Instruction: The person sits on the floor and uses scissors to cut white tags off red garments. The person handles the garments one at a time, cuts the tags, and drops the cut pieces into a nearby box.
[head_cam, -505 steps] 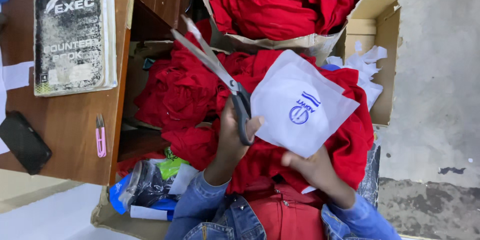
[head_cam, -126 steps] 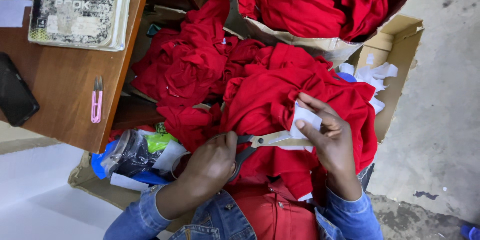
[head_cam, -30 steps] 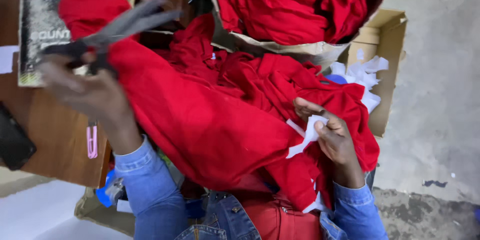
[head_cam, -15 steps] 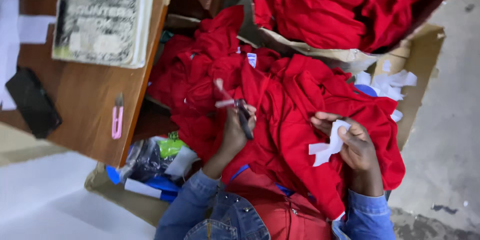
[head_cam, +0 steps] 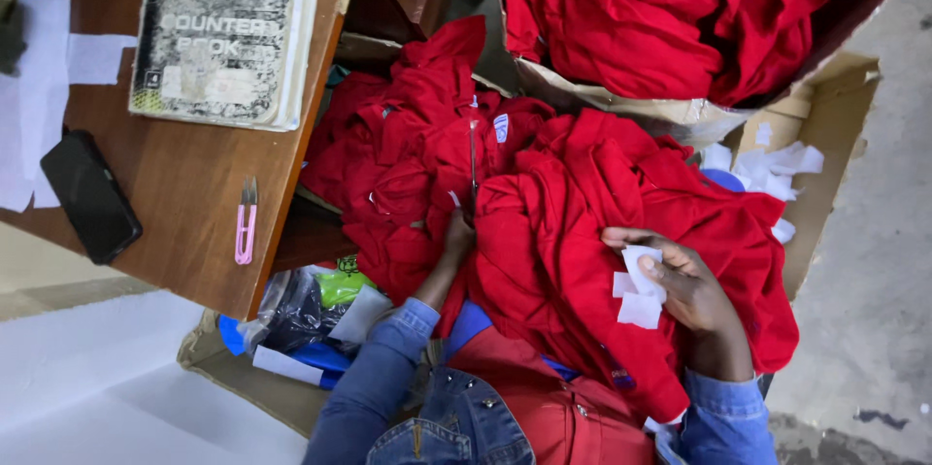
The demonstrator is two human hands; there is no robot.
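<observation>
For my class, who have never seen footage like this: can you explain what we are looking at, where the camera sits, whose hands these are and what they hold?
The camera sits on a person's head and looks down at their own lap and hands. The right hand holds small white fabric scraps. The left hand reaches into a pile of red garments and grips scissors, mostly hidden by the cloth. On the wooden table lie a worn book, a black phone and pink thread snips. A cardboard box holds more white scraps.
</observation>
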